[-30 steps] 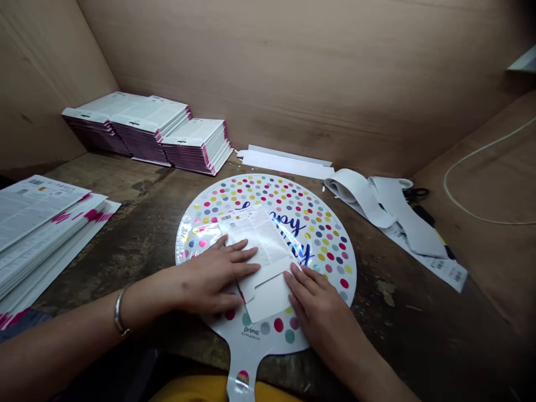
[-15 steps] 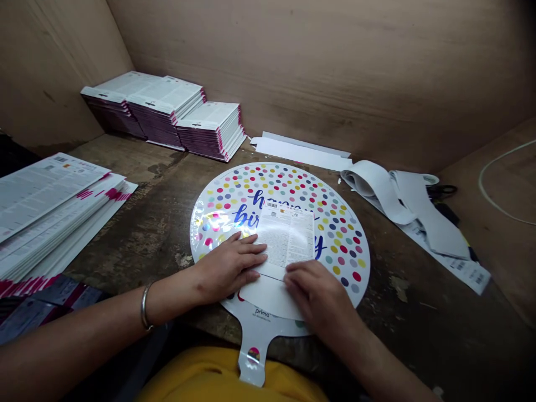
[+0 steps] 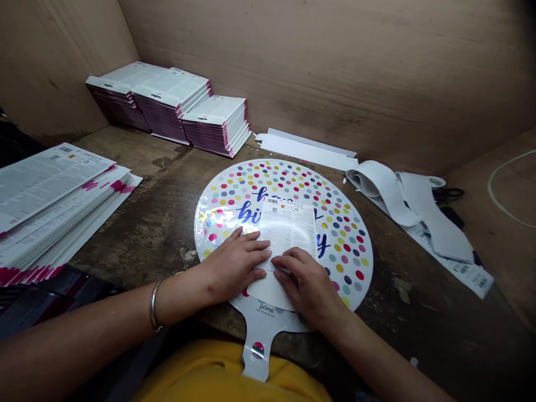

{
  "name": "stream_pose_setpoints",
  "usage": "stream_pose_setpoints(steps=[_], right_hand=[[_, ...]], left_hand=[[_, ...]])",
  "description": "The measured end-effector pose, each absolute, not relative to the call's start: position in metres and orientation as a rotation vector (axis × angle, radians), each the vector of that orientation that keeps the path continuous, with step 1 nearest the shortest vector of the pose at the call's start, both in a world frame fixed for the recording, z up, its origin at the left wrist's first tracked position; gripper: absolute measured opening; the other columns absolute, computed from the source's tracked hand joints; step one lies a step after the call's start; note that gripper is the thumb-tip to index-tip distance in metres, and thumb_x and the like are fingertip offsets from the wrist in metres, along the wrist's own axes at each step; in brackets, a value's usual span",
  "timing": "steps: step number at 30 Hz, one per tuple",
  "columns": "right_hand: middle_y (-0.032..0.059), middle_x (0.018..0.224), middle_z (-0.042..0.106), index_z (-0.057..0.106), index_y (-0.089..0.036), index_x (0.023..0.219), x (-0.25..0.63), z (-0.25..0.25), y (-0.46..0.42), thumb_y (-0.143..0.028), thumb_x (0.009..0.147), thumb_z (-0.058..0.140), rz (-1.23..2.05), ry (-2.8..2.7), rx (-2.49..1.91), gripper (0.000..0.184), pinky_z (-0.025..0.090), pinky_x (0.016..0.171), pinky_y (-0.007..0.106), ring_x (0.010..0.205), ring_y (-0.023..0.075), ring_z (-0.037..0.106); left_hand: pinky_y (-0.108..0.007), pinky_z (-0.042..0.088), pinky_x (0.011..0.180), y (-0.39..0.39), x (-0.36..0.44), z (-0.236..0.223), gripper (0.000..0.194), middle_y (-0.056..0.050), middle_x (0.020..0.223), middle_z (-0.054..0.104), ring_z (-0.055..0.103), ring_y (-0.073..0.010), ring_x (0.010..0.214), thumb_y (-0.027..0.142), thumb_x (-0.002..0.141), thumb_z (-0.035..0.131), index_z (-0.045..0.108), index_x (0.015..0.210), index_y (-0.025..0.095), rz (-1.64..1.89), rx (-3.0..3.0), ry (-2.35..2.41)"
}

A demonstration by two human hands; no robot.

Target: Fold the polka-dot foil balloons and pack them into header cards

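A round white foil balloon [image 3: 335,223] with coloured dots and blue lettering lies flat on the dark worktable [image 3: 159,223]. On its middle rests a white printed card [image 3: 288,231]. My left hand [image 3: 237,265] lies flat with fingers stretched, pressing the card's left edge and the balloon. My right hand [image 3: 307,282] rests on the card's lower part, fingers bent and pressing down near the fold. The balloon's neck [image 3: 255,349] hangs over the table's near edge above my yellow garment.
Stacks of printed cards with pink edges [image 3: 176,103] stand at the back left. A fanned pile of larger printed sheets [image 3: 50,201] lies at the left. White paper strips [image 3: 310,148] and curled backing paper [image 3: 414,209] lie at the right. Brown board walls surround the table.
The card has turned from slanted to straight on the balloon. My right hand slid left and up onto the card's lower part, close to my left hand. The camera view shifted slightly.
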State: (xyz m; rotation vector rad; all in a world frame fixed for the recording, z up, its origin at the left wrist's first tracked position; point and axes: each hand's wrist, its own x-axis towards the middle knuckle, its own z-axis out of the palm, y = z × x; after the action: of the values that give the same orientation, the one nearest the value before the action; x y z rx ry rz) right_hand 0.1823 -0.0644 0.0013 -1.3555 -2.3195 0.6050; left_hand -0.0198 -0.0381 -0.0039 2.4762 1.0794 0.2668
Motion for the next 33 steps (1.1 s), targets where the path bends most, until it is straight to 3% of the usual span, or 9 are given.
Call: stream_pose_setpoints(steps=[7,12,18,23,30,33], right_hand=[[0.0053,0.092,0.056,0.059,-0.020,0.085,0.187,0.002,-0.063,-0.013,0.087,0.047,0.674,-2.371,-1.221,0.014,0.048,0.074,0.029,0.084,0.0158,0.055],[0.0072,0.102,0.055,0.058,-0.021,0.104,0.190,0.002,-0.062,-0.013,0.087,0.048,0.632,-2.364,-1.246,0.022,0.048,0.081,0.032,0.094,0.0173,0.054],[0.0070,0.098,0.058,0.062,-0.021,0.089,0.195,0.002,-0.068,-0.013,0.088,0.046,0.624,-2.418,-1.147,0.018,0.050,0.078,0.031,0.092,0.0172,0.056],[0.0079,0.104,0.057,0.060,-0.023,0.106,0.194,0.000,-0.067,-0.014,0.087,0.047,0.595,-2.368,-1.208,0.024,0.051,0.080,0.033,0.094,0.0182,0.057],[0.0068,0.101,0.056,0.061,-0.021,0.091,0.192,-0.002,-0.066,-0.013,0.088,0.045,0.655,-2.408,-1.132,0.018,0.049,0.080,0.030,0.093,0.0169,0.056],[0.0073,0.103,0.056,0.059,-0.022,0.100,0.192,-0.002,-0.066,-0.014,0.088,0.045,0.689,-2.361,-1.170,0.020,0.049,0.081,0.031,0.095,0.0172,0.056]], left_hand=[[-0.056,0.020,0.106,-0.038,-0.019,-0.002,0.040,-0.005,0.135,0.050,0.035,-0.0298,0.131,0.033,0.086,0.057,0.054,0.124,0.023,0.251,2.463,1.083],[-0.056,0.021,0.106,-0.038,-0.019,-0.002,0.040,-0.005,0.135,0.050,0.035,-0.0295,0.131,0.033,0.086,0.057,0.054,0.124,0.022,0.257,2.457,1.086],[-0.057,0.020,0.106,-0.038,-0.019,0.001,0.038,-0.005,0.134,0.051,0.036,-0.0303,0.130,0.032,0.086,0.057,0.055,0.123,0.023,0.261,2.436,1.100],[-0.056,0.021,0.106,-0.038,-0.019,0.001,0.039,-0.005,0.135,0.050,0.036,-0.0303,0.130,0.032,0.086,0.056,0.054,0.124,0.023,0.267,2.454,1.079],[-0.057,0.022,0.105,-0.038,-0.019,0.003,0.038,-0.004,0.134,0.051,0.036,-0.0301,0.130,0.032,0.086,0.057,0.055,0.123,0.022,0.251,2.441,1.100],[-0.056,0.021,0.106,-0.038,-0.019,0.002,0.038,-0.004,0.135,0.050,0.035,-0.0298,0.130,0.032,0.086,0.057,0.055,0.123,0.023,0.249,2.438,1.089]])
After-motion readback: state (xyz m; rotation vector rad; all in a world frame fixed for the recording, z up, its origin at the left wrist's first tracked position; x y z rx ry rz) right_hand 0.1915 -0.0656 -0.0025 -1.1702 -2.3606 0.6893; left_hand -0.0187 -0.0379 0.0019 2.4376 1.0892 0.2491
